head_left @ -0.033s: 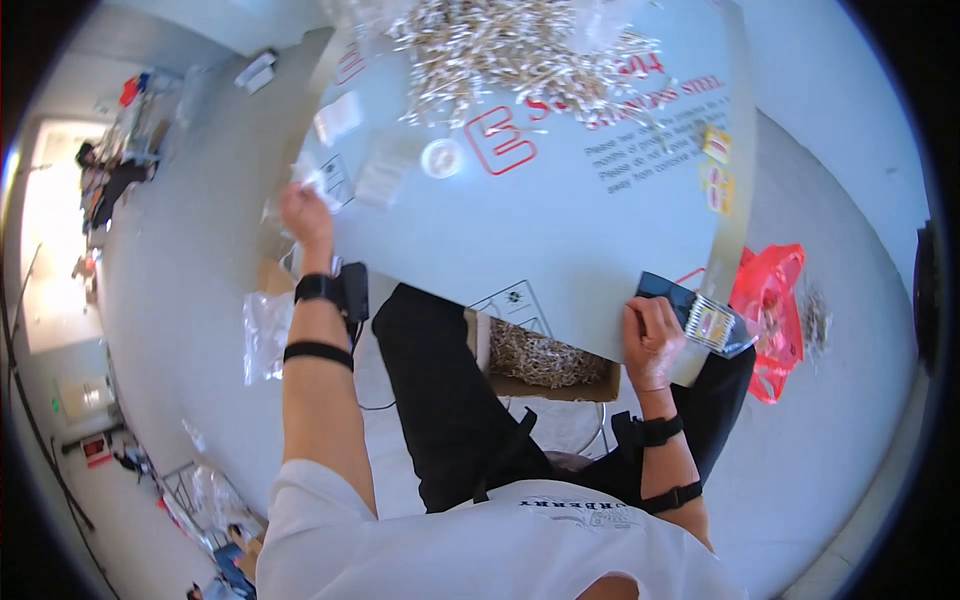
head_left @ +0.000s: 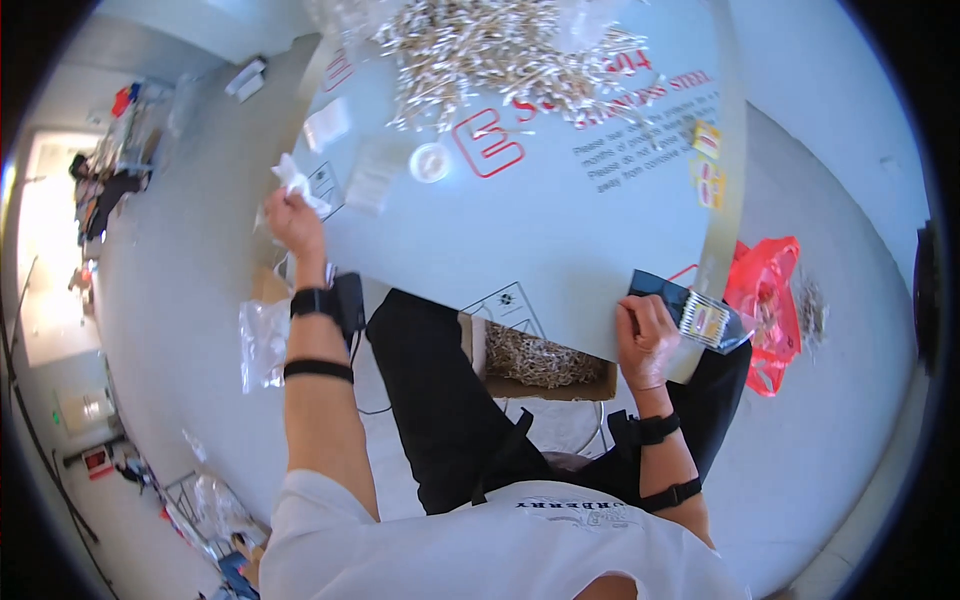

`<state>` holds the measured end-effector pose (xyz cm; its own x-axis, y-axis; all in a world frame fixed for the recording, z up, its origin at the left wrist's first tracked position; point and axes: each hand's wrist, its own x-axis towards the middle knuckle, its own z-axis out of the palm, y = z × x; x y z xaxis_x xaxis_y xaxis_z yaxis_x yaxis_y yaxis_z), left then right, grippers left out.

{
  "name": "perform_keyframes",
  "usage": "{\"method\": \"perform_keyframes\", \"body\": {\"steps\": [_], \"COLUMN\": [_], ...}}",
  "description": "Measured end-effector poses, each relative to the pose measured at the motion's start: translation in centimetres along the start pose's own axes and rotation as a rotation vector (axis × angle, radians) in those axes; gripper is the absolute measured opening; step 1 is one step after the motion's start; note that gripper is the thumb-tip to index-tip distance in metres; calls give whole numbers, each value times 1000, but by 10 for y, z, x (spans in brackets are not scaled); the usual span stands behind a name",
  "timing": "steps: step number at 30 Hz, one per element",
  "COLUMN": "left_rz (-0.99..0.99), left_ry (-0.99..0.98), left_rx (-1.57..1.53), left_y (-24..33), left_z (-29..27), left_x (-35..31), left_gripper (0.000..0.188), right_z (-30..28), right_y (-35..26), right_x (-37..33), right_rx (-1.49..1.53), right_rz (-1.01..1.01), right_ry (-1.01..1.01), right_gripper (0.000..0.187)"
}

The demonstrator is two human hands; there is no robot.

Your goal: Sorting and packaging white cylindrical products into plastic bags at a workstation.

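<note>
At the table's left edge my left hand (head_left: 296, 226) is closed, its fingers pinching a crumpled white piece (head_left: 297, 184) that may be tissue or thin plastic. My right hand (head_left: 650, 340) rests at the near right corner, fingers curled against the dark end of a clear pack of cotton swabs (head_left: 704, 320). A row of swabs and a yellow label show through that pack, which overhangs the corner. Loose cotton swabs (head_left: 470, 60) lie heaped at the far side. A small round white container (head_left: 430, 162) stands in front of them.
White flat packets (head_left: 327, 124) lie at the far left of the printed table (head_left: 480, 240), yellow cards (head_left: 707, 180) along its right edge. Below its near edge is a cardboard box (head_left: 560, 388) of swabs. A red plastic bag (head_left: 770, 310) hangs or stands at the right.
The view has shifted slightly. My left hand sits a little nearer, and more of the crumpled white piece shows above its fingers. My right hand keeps its place on the pack.
</note>
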<state>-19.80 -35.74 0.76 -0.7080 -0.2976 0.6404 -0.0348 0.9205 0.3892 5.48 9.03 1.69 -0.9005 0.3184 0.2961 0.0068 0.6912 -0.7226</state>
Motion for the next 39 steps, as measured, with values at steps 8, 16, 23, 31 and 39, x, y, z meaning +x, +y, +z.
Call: {"method": "perform_keyframes", "body": {"steps": [8,16,23,31,39], "left_rz": [503,594,625,603,379], "left_ry": [-578,-674,-643,-609,-600], "left_rx": [-467,-86,-53,-82,-180], "left_y": [200,278,314,322,299], "left_z": [-18,34,94,166,80], "left_x": [-130,-125,-85,-24,-58], "left_gripper": [37,50,31,24,34], "right_z": [-9,24,73,112,89], "right_y": [1,30,50,66,66], "right_x": [35,181,250,357,358], "right_rx": [73,-510,-234,-208,-46], "right_rz": [186,153,-65,-166,-221], "right_ry": [-160,-155,-204,-249,-398], "right_gripper": [30,85,81,54,53]}}
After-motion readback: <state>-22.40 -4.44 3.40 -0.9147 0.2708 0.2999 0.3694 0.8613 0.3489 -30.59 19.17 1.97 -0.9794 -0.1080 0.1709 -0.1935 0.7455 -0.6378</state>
